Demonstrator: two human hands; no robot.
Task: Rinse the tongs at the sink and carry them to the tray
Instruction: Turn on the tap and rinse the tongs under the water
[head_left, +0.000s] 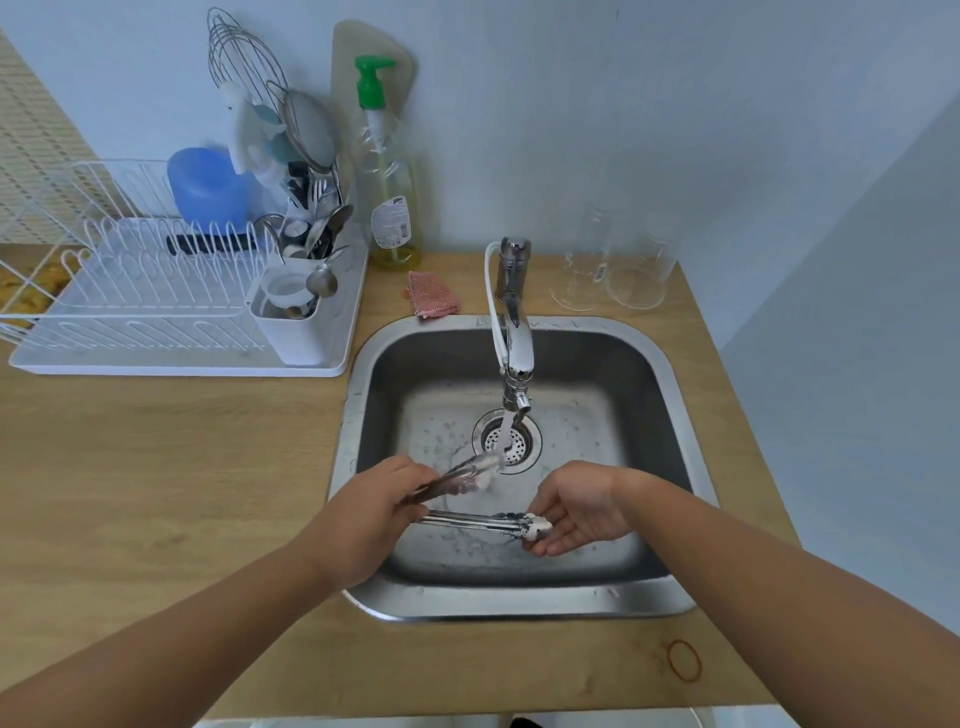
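Note:
Metal tongs (467, 517) with white tips are spread open over the steel sink (675, 395). My left hand (374, 512) grips their hinged end at the sink's left side. The upper arm's tip sits under the water stream running from the chrome faucet (517, 332). The lower arm's white tip rests in my right hand (576, 506), whose fingers curl under it, palm up. The white drying tray (208, 366) with its wire rack stands on the counter at the left.
A white cutlery caddy (298, 322) full of utensils sits in the tray's right end. A green-pump soap bottle (387, 176), pink cloth (434, 296) and two clear glasses (613, 265) line the back. A rubber band (684, 660) lies front right on the wooden counter.

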